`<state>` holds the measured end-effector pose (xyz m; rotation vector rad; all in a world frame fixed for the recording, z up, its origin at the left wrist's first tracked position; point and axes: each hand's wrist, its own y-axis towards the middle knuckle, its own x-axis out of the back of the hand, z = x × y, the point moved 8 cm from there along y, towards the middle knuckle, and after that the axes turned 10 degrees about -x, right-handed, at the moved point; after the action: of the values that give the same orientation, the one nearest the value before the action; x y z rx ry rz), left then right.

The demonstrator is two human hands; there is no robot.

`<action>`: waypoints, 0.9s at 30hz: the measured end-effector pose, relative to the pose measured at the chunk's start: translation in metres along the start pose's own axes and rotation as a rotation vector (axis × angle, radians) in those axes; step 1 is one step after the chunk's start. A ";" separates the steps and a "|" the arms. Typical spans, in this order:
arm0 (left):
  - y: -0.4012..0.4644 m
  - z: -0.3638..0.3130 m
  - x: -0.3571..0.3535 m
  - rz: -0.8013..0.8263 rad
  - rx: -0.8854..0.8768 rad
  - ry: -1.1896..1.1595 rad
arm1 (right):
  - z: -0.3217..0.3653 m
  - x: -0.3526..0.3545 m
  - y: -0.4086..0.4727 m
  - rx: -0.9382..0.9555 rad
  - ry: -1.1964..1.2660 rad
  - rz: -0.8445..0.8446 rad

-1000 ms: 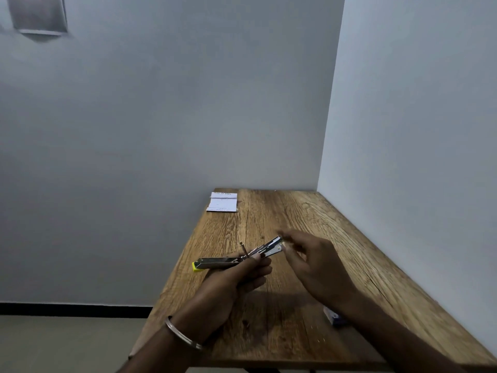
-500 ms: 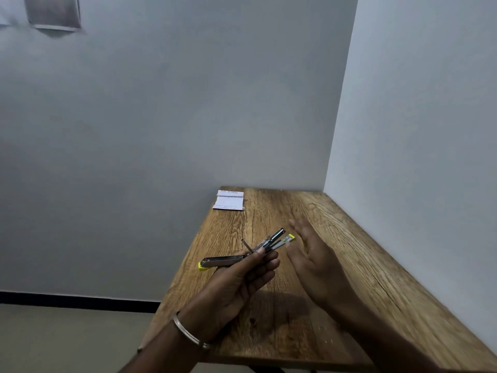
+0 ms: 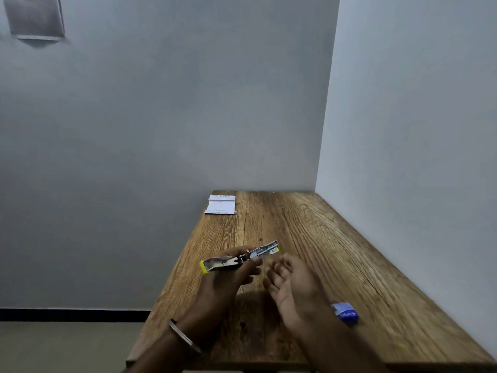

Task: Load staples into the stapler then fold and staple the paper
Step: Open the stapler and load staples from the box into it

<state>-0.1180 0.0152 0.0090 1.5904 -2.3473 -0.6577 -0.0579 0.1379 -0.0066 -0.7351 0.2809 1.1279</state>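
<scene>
Two grey walls corner a wooden table [image 3: 336,238]. Left hand [image 3: 228,281] grips stapler [image 3: 239,258]; right hand [image 3: 293,286] fingers loose, holding nothing. Paper [image 3: 220,204] far corner; blue box [image 3: 345,313] right.

Opened stapler [image 3: 239,259] in left hand [image 3: 228,281]; right hand [image 3: 291,286] beside, seemingly empty.

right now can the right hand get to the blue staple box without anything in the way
Probably yes. The right hand is open and holds nothing, and the blue staple box lies on the table just beside its wrist, with nothing visible between them. The left hand holds the stapler.
</scene>
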 end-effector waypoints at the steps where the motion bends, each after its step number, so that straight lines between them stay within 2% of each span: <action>1: 0.003 -0.008 0.003 0.001 -0.060 0.094 | -0.001 -0.004 0.000 -0.037 0.079 0.018; 3: 0.010 -0.030 0.004 0.055 -0.236 0.290 | 0.000 -0.012 -0.001 -0.076 0.183 0.069; 9: 0.018 -0.095 -0.014 0.348 -0.726 1.004 | 0.003 -0.030 -0.006 -0.111 0.372 0.167; 13: 0.004 -0.116 -0.042 0.541 -1.148 1.389 | 0.006 -0.036 -0.007 -0.095 0.458 0.243; 15: 0.003 -0.117 -0.046 0.578 -1.231 1.434 | 0.008 -0.038 -0.006 -0.083 0.491 0.276; 19: 0.004 -0.116 -0.045 0.590 -1.189 1.438 | 0.011 -0.039 -0.007 -0.051 0.481 0.306; 22: 0.001 -0.118 -0.043 0.546 -1.212 1.439 | 0.012 -0.038 -0.009 -0.047 0.483 0.288; 25: -0.009 -0.125 -0.044 0.453 -1.306 1.399 | 0.012 -0.037 -0.012 -0.068 0.487 0.292; 27: -0.015 -0.126 -0.051 0.460 -1.385 1.417 | 0.011 -0.036 -0.014 -0.076 0.502 0.276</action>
<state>-0.0319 0.0282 0.1149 0.4096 -0.6790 -0.4942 -0.0628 0.1160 0.0271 -1.0674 0.7849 1.2046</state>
